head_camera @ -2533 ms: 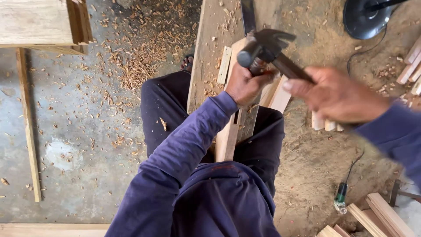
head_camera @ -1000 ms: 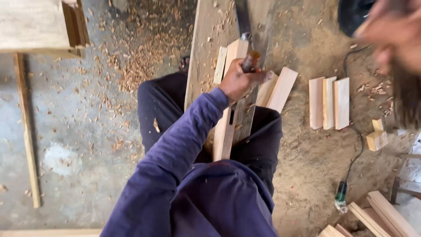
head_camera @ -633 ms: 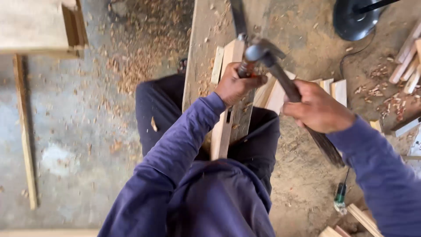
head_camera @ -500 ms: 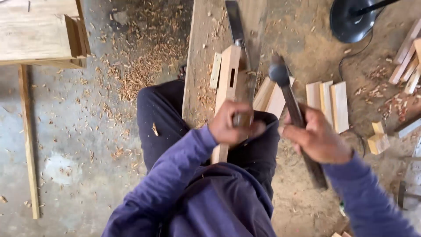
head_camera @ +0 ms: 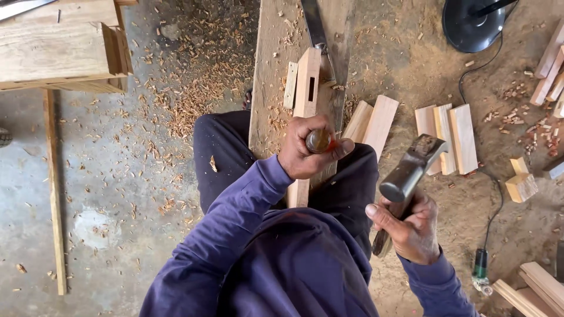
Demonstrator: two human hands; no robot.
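Note:
My left hand [head_camera: 306, 151] grips a chisel with a dark rounded handle [head_camera: 320, 141], held over a pale wooden piece [head_camera: 305, 100] that has a rectangular mortise slot cut in it. The piece lies lengthwise on a wide plank [head_camera: 273, 70] between my knees. My right hand [head_camera: 408, 226] holds a claw hammer [head_camera: 408, 170] just below its steel head, off to the right of the chisel and apart from it. The chisel's blade is hidden behind my left hand.
A hand saw [head_camera: 315, 26] lies on the plank beyond the workpiece. Short cut boards [head_camera: 449, 138] and small blocks [head_camera: 520, 185] sit on the sawdust-covered floor to the right, near a black cable [head_camera: 496, 199] and a black round base [head_camera: 473, 23]. A wooden box [head_camera: 61, 50] stands at left.
The hammer has swung down onto the chisel and come back. My right hand now holds it lower and to the right. My left hand has drawn nearer along the workpiece with the chisel.

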